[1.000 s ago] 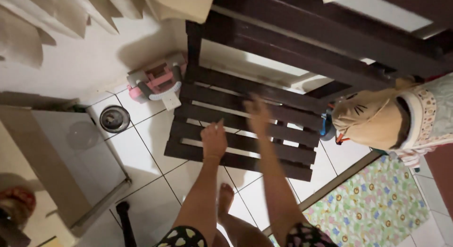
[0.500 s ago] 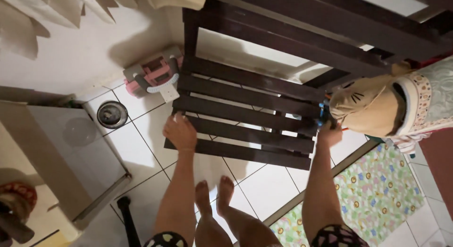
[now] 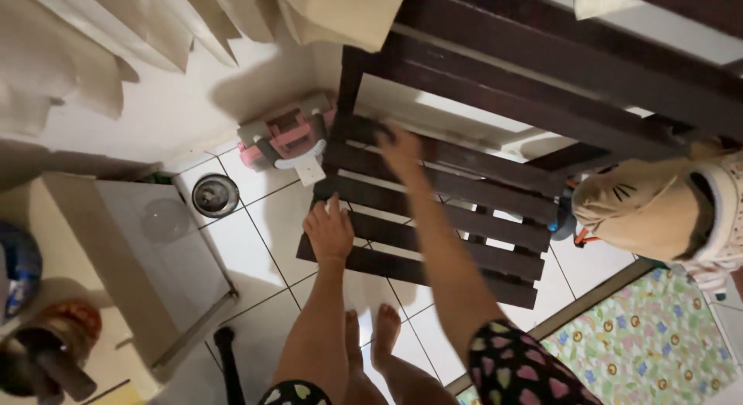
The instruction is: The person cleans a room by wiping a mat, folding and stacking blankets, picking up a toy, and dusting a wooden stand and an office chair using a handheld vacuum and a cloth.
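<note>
Hands rest on the dark slatted chair (image 3: 433,219); our left hand (image 3: 329,231) lies flat, fingers spread, on a near slat; our right hand (image 3: 400,149), blurred, reaches open toward a far slat. Nothing is gripped or lifted yet, we judge; the chair stands on the tiled floor (image 3: 255,250).

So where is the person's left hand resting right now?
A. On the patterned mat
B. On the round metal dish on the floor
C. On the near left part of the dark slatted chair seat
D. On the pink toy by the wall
C: the left hand lies flat on the near left slats of the dark slatted chair seat, while the right hand reaches toward its back slats.
</note>
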